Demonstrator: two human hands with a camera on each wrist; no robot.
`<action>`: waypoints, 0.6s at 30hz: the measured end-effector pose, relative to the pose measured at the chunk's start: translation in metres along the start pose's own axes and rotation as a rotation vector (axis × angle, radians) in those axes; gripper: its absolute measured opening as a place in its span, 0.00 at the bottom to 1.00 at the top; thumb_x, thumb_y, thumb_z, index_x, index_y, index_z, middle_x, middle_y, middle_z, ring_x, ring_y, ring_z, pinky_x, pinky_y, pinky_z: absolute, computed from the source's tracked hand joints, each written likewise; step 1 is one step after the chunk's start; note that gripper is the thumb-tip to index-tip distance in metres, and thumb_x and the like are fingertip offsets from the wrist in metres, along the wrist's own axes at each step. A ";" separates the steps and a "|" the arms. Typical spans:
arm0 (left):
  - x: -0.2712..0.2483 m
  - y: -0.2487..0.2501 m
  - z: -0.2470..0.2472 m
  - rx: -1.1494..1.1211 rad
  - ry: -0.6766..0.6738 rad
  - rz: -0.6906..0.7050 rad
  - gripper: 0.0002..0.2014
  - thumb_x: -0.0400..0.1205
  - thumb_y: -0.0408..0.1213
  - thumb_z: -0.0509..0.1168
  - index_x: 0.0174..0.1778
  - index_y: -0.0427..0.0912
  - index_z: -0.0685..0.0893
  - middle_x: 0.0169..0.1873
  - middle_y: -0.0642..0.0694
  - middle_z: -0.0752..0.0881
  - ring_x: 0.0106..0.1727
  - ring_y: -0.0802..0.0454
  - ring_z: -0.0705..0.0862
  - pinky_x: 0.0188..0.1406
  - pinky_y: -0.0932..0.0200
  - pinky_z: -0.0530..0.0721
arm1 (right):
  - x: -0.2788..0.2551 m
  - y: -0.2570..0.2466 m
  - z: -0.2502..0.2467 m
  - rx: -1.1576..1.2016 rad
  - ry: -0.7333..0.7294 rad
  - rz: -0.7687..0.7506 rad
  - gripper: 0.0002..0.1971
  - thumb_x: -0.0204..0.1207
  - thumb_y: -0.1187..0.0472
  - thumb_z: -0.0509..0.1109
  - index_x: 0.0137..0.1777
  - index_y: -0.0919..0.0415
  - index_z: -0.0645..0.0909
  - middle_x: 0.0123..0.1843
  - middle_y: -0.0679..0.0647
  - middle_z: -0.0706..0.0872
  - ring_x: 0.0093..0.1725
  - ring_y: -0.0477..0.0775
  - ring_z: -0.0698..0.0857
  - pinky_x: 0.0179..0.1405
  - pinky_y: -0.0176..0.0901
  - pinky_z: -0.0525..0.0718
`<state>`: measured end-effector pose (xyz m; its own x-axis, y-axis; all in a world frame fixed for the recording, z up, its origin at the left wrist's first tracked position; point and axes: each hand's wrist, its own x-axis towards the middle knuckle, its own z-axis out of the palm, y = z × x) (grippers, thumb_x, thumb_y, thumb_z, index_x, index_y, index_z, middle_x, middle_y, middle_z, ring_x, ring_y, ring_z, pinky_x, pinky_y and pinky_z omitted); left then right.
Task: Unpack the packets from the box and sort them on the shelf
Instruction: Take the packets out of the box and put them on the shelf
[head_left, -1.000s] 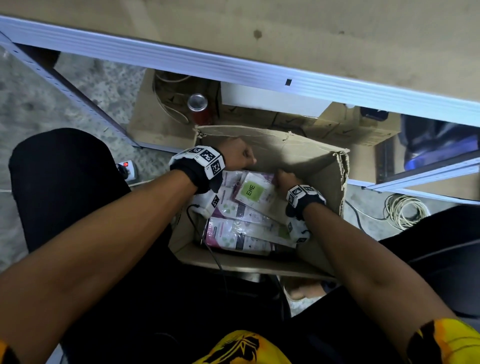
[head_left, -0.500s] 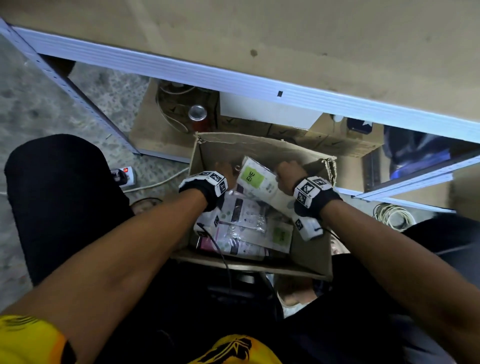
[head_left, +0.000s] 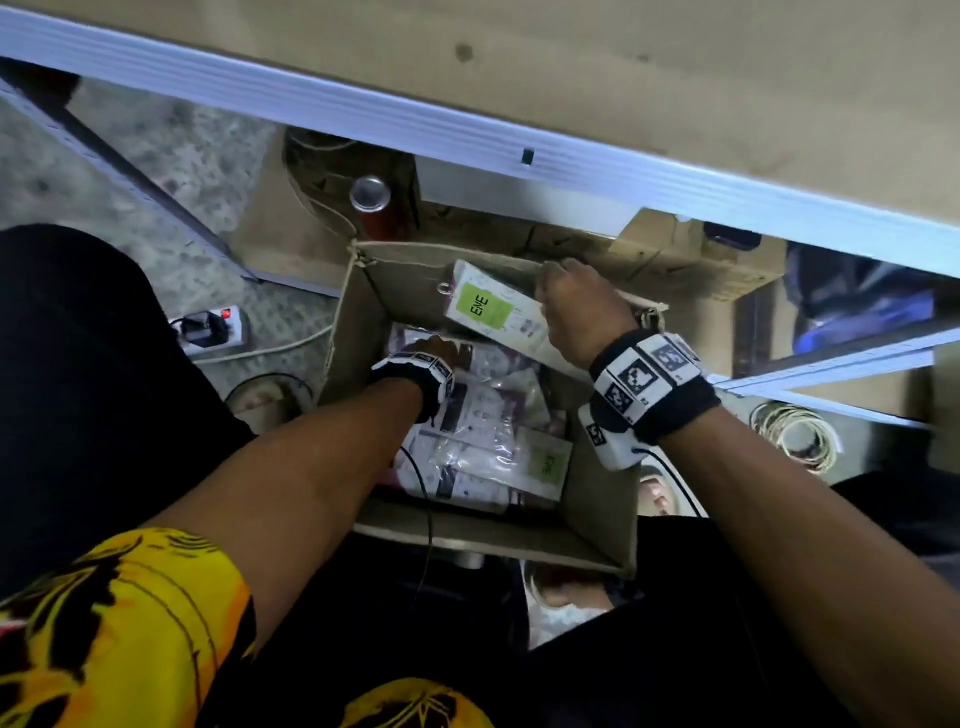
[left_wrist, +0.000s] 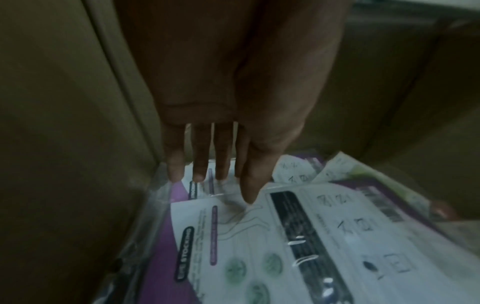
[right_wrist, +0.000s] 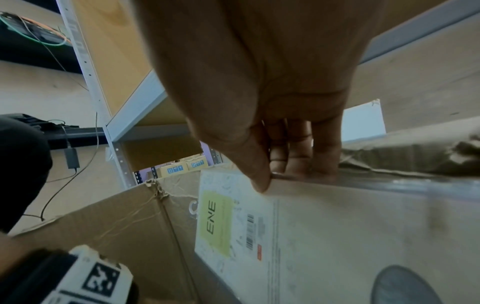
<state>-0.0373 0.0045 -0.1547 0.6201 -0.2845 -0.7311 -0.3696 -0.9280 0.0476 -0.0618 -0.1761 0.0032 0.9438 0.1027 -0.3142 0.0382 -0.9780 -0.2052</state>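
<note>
Green-label ENE packet (head_left: 488, 309), now raised above cardboard box (head_left: 353, 312), pinched by right hand (head_left: 576, 312); left hand (head_left: 434, 349) fingers (left_wrist: 200, 164) straight, reaching for purple packets (left_wrist: 259, 236).

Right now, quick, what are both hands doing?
Left hand: open, straight fingers reaching onto the purple packets in the box.
Right hand: closed, pinching the green-label packet.
</note>
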 end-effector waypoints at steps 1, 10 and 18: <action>0.003 -0.002 0.001 0.014 0.005 -0.007 0.22 0.83 0.35 0.64 0.74 0.38 0.73 0.75 0.34 0.73 0.76 0.34 0.72 0.72 0.37 0.75 | 0.000 0.001 -0.001 0.013 0.002 -0.003 0.15 0.78 0.72 0.66 0.64 0.66 0.76 0.63 0.64 0.79 0.65 0.66 0.78 0.60 0.58 0.81; 0.009 -0.017 0.015 0.103 0.017 0.030 0.33 0.75 0.35 0.74 0.75 0.39 0.70 0.71 0.37 0.74 0.74 0.36 0.74 0.74 0.44 0.72 | -0.006 0.008 -0.002 0.066 -0.001 -0.028 0.18 0.78 0.72 0.66 0.67 0.65 0.75 0.67 0.63 0.78 0.67 0.64 0.77 0.61 0.54 0.79; 0.004 0.021 0.012 -0.031 -0.054 0.178 0.13 0.73 0.38 0.75 0.52 0.42 0.89 0.60 0.36 0.84 0.57 0.36 0.86 0.50 0.52 0.81 | -0.005 0.001 -0.007 0.071 -0.001 -0.025 0.14 0.79 0.71 0.65 0.63 0.65 0.76 0.65 0.62 0.78 0.66 0.63 0.77 0.57 0.51 0.77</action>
<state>-0.0511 -0.0134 -0.1652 0.5082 -0.4326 -0.7447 -0.4481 -0.8713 0.2003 -0.0637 -0.1784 0.0112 0.9425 0.1274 -0.3090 0.0384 -0.9596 -0.2787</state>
